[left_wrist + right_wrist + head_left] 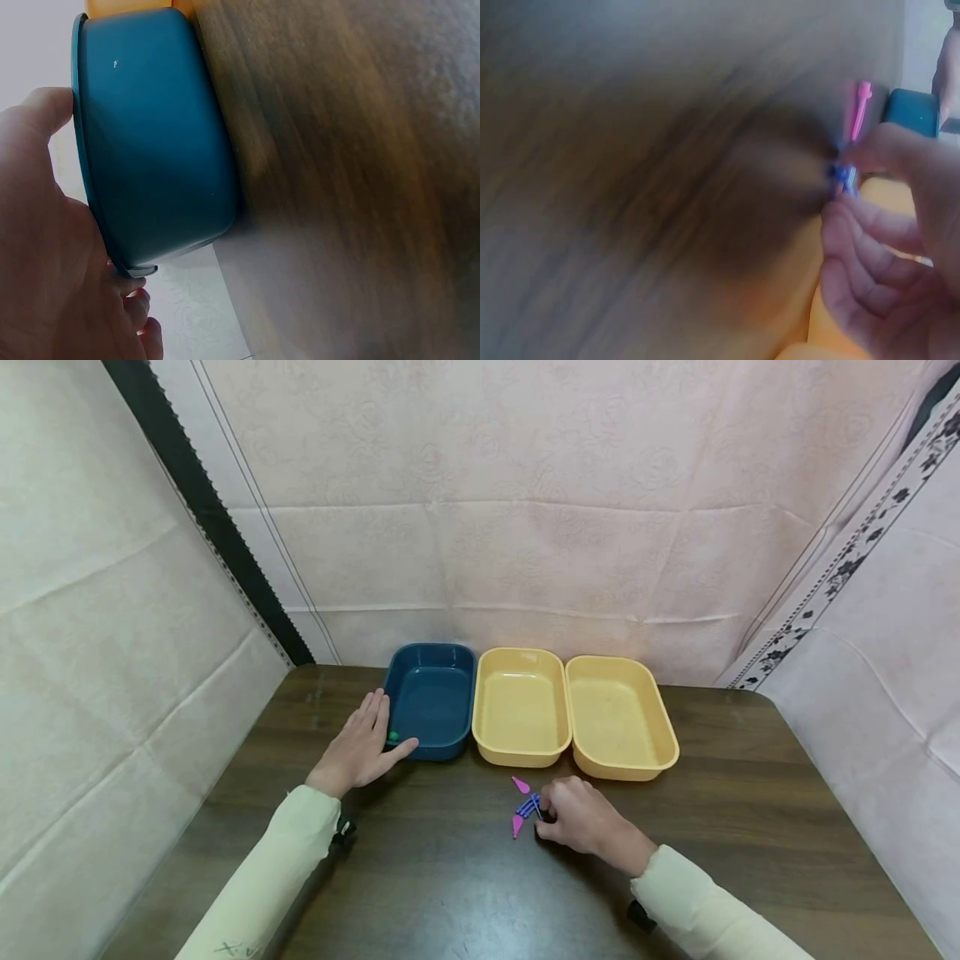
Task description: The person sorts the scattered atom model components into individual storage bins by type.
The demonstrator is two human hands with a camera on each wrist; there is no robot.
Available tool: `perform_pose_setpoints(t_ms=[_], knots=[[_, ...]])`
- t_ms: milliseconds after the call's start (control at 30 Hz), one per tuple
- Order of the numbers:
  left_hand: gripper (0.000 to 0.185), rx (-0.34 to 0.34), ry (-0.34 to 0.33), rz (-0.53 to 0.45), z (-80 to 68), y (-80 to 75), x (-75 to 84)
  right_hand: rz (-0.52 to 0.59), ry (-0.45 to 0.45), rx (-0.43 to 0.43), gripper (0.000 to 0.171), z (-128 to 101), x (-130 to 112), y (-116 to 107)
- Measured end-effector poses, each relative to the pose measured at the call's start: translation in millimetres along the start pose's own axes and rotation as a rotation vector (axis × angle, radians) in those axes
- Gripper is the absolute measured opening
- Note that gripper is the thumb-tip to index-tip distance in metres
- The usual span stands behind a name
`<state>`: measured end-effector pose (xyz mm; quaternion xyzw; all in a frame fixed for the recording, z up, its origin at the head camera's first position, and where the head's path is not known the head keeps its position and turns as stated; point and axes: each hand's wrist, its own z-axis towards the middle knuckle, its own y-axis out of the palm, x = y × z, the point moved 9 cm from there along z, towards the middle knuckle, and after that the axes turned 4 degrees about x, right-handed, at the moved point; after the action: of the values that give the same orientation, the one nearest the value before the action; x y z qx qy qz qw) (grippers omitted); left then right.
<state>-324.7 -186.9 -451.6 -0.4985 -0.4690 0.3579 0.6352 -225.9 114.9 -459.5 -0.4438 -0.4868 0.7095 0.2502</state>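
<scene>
My left hand (358, 747) rests at the near left corner of the dark blue tray (431, 747), fingers straight and thumb spread along the rim. In the left wrist view, the thumb touches the tray's rim. A small green piece (393, 736) shows inside that tray beside the hand. Over the table, my right hand (577, 814) bends its thumb and fingers around a small blue piece (843, 177), pinching it between the tips. Next to these fingertips lie ridged blue pieces (527, 807) and two pink teardrop-shaped pieces, one farther (521, 784), one nearer (517, 825).
Two yellow trays, one in the middle (523, 758) and one at the right (626, 772), stand in a row with the blue tray along the back of the brown wooden table (420, 877). Pale cloth (480, 560) hangs behind and at both sides.
</scene>
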Motion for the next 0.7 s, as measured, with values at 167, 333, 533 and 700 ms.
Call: perform_pose_setpoints(t_ms=[167,333,533,700], knots=[[0.107,0.002,0.005,-0.004,-0.1,0.3,-0.3,0.013,0.096,0.013,0.031,0.2,1.1,1.5],[0.107,0.008,0.005,-0.011,-1.1,-0.3,-0.9,0.046,0.137,0.03,0.019,0.2,0.5,2.5],[0.108,0.002,0.003,-0.009,-0.6,2.1,-2.4,0.074,0.155,0.039,0.016,-0.4,4.1,3.6],[0.109,0.006,0.005,-0.004,0.3,1.7,-2.2,0.041,0.078,0.069,0.013,-0.5,4.2,-1.8]])
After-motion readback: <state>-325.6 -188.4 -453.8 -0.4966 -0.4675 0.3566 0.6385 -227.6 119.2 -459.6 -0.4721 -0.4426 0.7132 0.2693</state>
